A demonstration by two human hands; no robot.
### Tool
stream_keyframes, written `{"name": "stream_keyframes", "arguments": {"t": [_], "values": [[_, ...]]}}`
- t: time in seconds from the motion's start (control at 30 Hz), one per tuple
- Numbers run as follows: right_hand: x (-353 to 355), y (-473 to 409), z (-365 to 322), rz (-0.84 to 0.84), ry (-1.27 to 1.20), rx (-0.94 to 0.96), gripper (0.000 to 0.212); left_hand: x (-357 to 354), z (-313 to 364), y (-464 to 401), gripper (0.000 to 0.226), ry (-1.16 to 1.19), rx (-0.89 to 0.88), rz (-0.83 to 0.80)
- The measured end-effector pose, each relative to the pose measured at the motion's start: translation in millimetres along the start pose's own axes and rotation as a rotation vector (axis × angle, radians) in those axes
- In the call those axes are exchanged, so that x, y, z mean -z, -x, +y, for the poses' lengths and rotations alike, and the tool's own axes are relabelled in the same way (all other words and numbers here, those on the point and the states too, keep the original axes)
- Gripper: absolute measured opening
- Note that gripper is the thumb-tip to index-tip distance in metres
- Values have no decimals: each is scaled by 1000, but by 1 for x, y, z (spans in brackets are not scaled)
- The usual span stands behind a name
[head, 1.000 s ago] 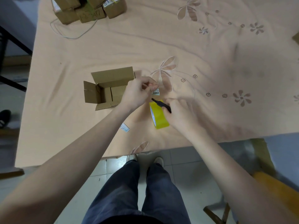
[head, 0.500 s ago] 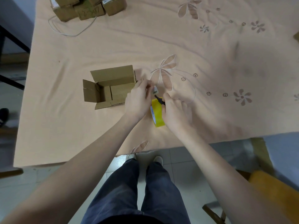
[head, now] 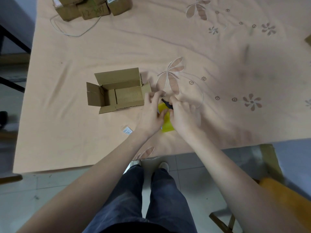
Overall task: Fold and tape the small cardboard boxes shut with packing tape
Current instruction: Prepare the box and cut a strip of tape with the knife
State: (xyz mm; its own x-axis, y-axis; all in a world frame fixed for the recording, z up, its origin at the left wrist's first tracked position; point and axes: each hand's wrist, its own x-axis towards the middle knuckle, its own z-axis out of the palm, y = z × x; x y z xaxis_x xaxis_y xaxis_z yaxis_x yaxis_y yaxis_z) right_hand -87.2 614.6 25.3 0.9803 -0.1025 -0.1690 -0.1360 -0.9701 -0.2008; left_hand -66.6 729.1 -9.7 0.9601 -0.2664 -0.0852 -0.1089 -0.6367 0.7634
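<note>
An open small cardboard box (head: 117,91) lies on the peach tablecloth (head: 168,47), its flaps spread out and its inside bare. Just to its right a yellow roll of packing tape (head: 166,122) stands on edge between my two hands. My left hand (head: 152,113) presses against the roll's left side with the thumb across its top. My right hand (head: 182,115) holds the roll from the right and pinches a small black tool (head: 167,104) whose tip points toward the box.
Several taped cardboard boxes (head: 94,7) are stacked at the table's far left corner beside a loop of white cord (head: 74,33). A small white label (head: 127,131) lies near the front edge. A wooden chair (head: 272,187) stands at my right; my legs are below.
My left hand has dropped from the raised tape end onto the roll. Both hands have closed in around the roll, and the black tool has come nearer the box.
</note>
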Motion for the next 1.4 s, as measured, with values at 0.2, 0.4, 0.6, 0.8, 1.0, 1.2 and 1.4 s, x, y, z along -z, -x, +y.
{"name": "stream_keyframes", "arguments": {"t": [0.2, 0.4, 0.6, 0.8, 1.0, 1.2, 1.4], "values": [[-3, -2, 0, 6, 21, -4, 29, -6, -10, 5, 37, -22, -86, -7], [-13, -10, 4, 6, -207, -156, 29, -10, -14, 7, 54, 67, 0, 30], [-26, -17, 24, -61, -897, -564, 24, -1, -16, -4, 72, 172, 130, 19], [-30, -22, 14, -147, -1074, -619, 36, 4, -19, -6, 67, 188, 113, 12], [-34, -17, 14, -208, -1153, -569, 30, 18, -11, -17, 14, 382, 273, 253], [-27, -6, 30, -206, -1231, -488, 34, 37, -14, -30, 9, 591, 515, 367], [-19, -1, 40, -155, -1171, -378, 25, 78, -28, -19, 8, 633, 243, 40]]}}
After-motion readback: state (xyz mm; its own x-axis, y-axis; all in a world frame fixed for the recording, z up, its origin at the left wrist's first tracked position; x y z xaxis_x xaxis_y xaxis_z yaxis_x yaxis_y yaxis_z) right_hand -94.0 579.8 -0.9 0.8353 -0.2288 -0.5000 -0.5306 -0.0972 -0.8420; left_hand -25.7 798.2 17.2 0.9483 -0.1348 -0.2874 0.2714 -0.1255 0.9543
